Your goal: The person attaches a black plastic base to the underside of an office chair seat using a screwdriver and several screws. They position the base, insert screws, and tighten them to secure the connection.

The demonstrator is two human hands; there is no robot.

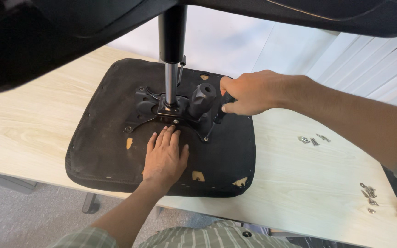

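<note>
An upturned chair seat [116,151] was held on a wooden table [33,124] by two hands.

The black seat was laid bottom-up on the pale table, and all places here are given from it. At the middle of the seat a black metal plate [145,108] was fixed, and from this plate a gas column [171,69] rose upright, silver below and black above. The left hand [165,158] was laid flat on the seat just in front of the plate, fingers spread narrowly and nothing gripped. The right hand [249,94] was closed around a black lever handle [226,103] at the right of the plate, beside a black round knob [203,97]. To the right of the seat, well apart on the table, small silver screws [313,139] were seen, and more screws [368,193] lay nearer the table edge. No packages, labels or signs could be made out.
</note>
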